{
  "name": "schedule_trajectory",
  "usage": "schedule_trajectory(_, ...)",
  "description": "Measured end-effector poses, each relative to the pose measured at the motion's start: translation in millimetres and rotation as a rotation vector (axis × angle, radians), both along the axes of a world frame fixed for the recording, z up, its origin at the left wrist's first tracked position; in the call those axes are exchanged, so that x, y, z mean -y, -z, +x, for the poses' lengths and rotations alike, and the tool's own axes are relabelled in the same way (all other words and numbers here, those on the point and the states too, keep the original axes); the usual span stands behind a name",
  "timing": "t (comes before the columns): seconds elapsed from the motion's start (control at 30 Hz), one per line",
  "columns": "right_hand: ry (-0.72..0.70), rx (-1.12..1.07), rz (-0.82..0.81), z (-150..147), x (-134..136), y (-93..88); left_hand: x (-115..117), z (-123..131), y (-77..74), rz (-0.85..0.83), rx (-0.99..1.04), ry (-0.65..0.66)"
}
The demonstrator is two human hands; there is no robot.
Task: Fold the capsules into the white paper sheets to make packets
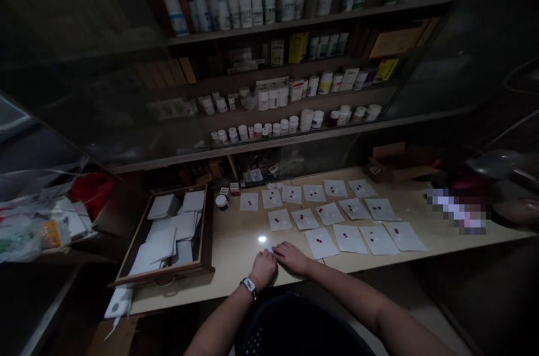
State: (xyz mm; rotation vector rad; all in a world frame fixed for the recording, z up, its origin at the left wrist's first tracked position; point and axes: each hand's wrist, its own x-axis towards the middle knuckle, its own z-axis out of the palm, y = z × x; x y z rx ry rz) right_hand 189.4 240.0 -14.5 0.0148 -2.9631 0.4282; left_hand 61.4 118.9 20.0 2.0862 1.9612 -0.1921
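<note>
Both my hands rest together on the pale counter (236, 243) near its front edge. My left hand (264, 267), with a watch on the wrist, is curled closed; what it holds is hidden. My right hand (291, 258) lies beside it, fingers bent and pressed down, touching the left hand. Several white paper squares (320, 242) are laid out in rows on the counter to the right, most with small red pills (319, 240) on them. The nearest square is just right of my right hand.
An open wooden drawer (207, 232) with stacked white papers lies to the left. A small white jar (221, 201) stands behind it. Shelves (295, 23) with white medicine bottles rise behind glass. A cardboard box (396, 162) sits at the back right.
</note>
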Motion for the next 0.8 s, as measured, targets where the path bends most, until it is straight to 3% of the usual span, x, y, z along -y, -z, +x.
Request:
schedule_trajectory(0.47,0.045,-0.022,0.003,-1.1,1.8,3.0,2.8,6.7,-9.6,-0.060,0.002,-0.096)
schedule_trajectory(0.8,0.164,-0.095,0.091,-13.9,13.0,16.8,-1.4,-3.5,-21.7,0.038,0.190,-0.435)
